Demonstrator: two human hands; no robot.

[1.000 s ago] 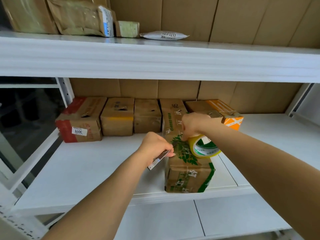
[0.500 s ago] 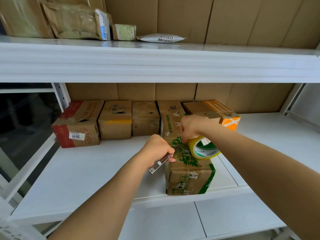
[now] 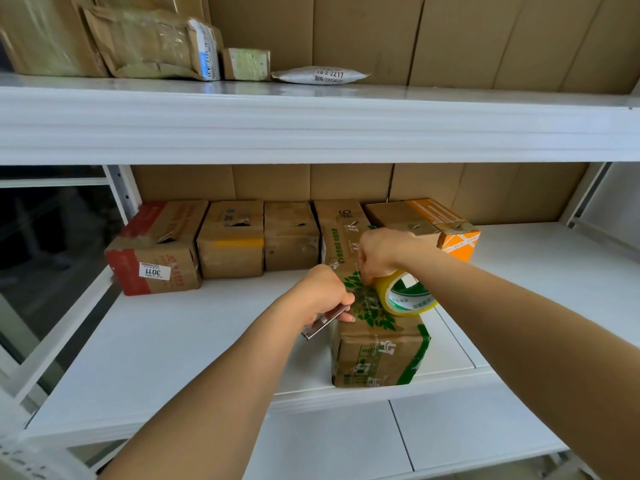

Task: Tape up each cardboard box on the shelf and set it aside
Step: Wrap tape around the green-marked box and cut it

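Left hand (image 3: 320, 294) curled around a slim metal cutter (image 3: 323, 323), gripping it against the left top edge of the green-printed box (image 3: 375, 348); blade end hidden under the fingers, only the handle tail poking out toward 7 o'clock. Right hand (image 3: 379, 252) at 1 o'clock from the left, fingers bent and pinching at the tape roll (image 3: 407, 294), which rests tilted on the box top; exactly what the fingertips pinch, roll rim or loose tape end, too small to tell. Green-printed box sitting at the front edge of the middle shelf (image 3: 207, 341), near centre frame, long side running toward 12 o'clock, far end covered by the right hand. Any clear tape on its top hard to make out. Behind, along the back wall from 9 to 2 o'clock, a row of cardboard boxes: red-edged box (image 3: 156, 251) with a white label, two plain brown boxes (image 3: 230, 247) touching side by side, then one partly hidden behind the green-printed box, and an orange-and-white box (image 3: 450, 230) half covered by the right wrist. Upper shelf (image 3: 311, 126) at 12 o'clock holding padded brown parcels (image 3: 152, 46) cut off by the frame top, plus a white mailer (image 3: 320, 75) with blurred print. Both forearms cut off at the bottom edge.
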